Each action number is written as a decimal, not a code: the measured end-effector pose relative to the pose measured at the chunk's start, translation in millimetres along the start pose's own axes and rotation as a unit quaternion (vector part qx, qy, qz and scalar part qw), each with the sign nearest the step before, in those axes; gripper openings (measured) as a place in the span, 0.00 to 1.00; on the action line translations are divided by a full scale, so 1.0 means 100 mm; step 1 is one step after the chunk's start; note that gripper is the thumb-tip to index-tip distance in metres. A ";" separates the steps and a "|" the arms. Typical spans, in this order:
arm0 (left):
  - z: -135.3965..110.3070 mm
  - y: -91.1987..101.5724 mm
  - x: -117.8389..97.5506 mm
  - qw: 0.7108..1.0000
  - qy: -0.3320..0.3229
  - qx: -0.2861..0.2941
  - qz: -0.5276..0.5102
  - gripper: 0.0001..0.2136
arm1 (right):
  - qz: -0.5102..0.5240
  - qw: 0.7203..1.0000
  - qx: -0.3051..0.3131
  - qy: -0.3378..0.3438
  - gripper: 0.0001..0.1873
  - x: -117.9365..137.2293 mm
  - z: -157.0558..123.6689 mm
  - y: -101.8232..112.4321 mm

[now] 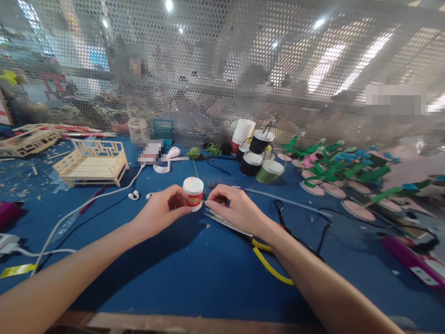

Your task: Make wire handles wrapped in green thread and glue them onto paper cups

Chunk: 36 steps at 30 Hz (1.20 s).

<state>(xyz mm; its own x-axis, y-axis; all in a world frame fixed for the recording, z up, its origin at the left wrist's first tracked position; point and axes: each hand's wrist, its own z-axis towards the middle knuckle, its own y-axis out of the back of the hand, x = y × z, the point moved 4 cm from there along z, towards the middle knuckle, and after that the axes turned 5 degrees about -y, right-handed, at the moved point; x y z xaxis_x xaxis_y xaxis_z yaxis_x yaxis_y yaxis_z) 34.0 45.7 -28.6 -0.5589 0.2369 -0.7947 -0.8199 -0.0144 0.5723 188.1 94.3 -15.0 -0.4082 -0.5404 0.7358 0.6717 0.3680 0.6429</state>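
Observation:
My left hand (165,206) grips a small white paper cup (193,186) with a red printed band from its left side, thumb and fingers closed on it. The cup stands bottom up, with some green yarn against the red band. Just right of it, my right hand (236,206) pinches the green yarn (196,169) between thumb and fingertips. That strand runs back to a small green yarn ball (193,152). Under my right hand and forearm lie scissors with yellow handles (273,269), their blades partly hidden.
Yarn-wrapped cups (251,163) and a white cup stack (243,132) stand behind on the right. Green paper plants on pink discs (358,209) fill the right side. A wooden model bed (93,167), a white cable (86,204) and earphones (133,195) are left. A perforated metal screen (194,60) rises behind.

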 end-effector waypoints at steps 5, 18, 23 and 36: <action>-0.02 -0.03 -0.03 0.999 -0.017 -0.021 0.043 0.07 | 0.006 1.000 0.006 -0.003 0.05 0.02 -0.02 0.00; 0.08 0.07 0.06 0.985 -0.073 -0.104 0.116 0.08 | -0.063 0.997 -0.032 0.029 0.05 -0.12 0.20 0.06; 0.08 0.01 0.07 0.977 -0.103 -0.133 0.132 0.06 | -0.016 0.998 -0.034 0.040 0.06 -0.21 0.31 0.06; 0.12 -0.02 0.09 0.982 -0.128 -0.114 0.074 0.04 | 0.088 0.995 0.004 0.050 0.05 -0.28 0.37 0.00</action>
<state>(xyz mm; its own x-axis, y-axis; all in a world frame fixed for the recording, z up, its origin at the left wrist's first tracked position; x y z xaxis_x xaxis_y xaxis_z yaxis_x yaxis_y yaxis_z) 31.9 59.8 -34.7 -0.6489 0.4523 -0.6119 -0.7544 -0.2776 0.5948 177.0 137.4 -27.4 -0.2204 -0.5393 0.8128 0.7218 0.4703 0.5077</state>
